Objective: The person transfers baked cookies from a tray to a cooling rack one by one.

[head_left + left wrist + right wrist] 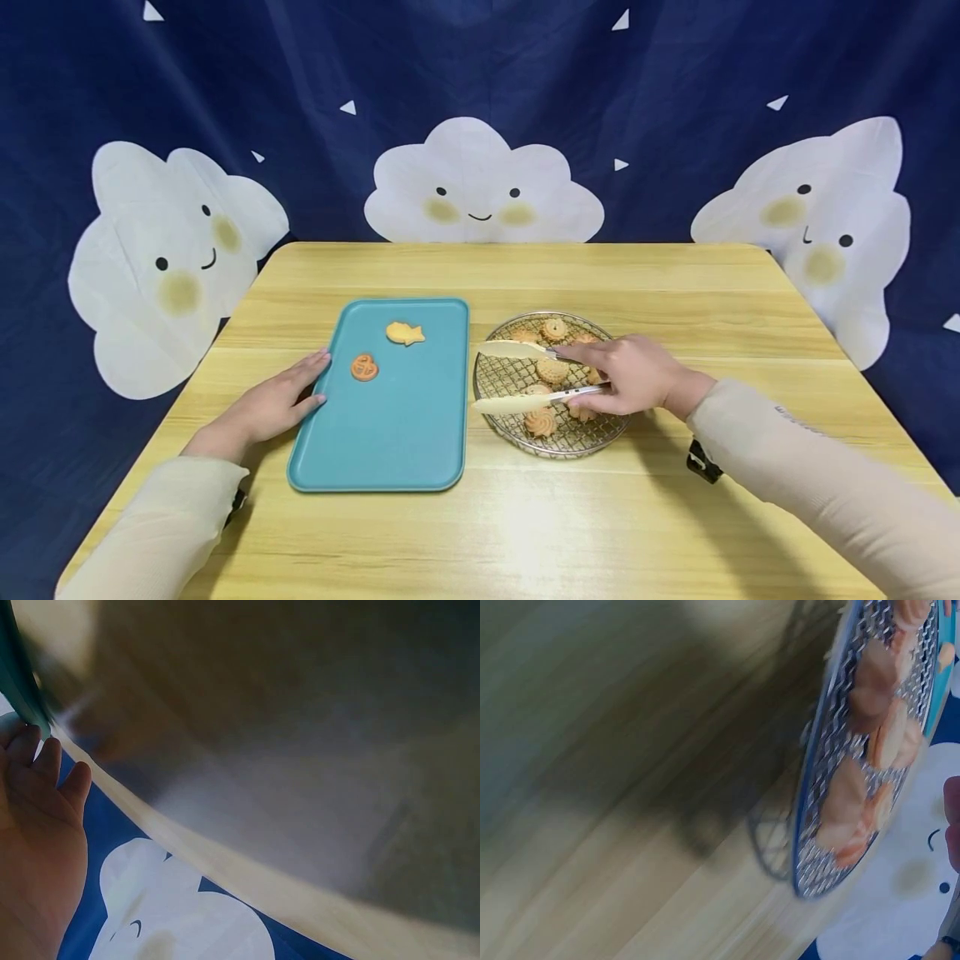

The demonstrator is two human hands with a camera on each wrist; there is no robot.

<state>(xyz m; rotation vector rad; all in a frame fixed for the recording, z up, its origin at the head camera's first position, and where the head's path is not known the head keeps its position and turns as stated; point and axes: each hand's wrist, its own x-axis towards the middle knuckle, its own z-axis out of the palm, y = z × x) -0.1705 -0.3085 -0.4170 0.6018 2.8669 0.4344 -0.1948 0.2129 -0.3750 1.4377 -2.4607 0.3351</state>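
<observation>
My right hand (pixel 639 375) holds a pair of tongs (pixel 519 403) with pale, flat tips, thumb on one arm and fingers on the other. The tips are spread apart above a round wire rack (pixel 501 379), pointing left. Several cookies (pixel 552 370) lie on the rack, some of them partly covered by the tongs and hand. At left, my left hand (pixel 264 406) touches the left edge of a blue-green tray (pixel 390 437) with extended fingers. On that tray lie a fish-shaped cookie (pixel 405 333) and a round, darker orange cookie (pixel 364 367) with a cut-out pattern.
Tray and rack stand side by side on a light wooden table (pixel 525 533), a narrow gap between them. The right wrist view shows the rack's rim (pixel 807 787) raised above the tabletop. A dark blue curtain (pixel 480 58) with smiling clouds hangs behind the table.
</observation>
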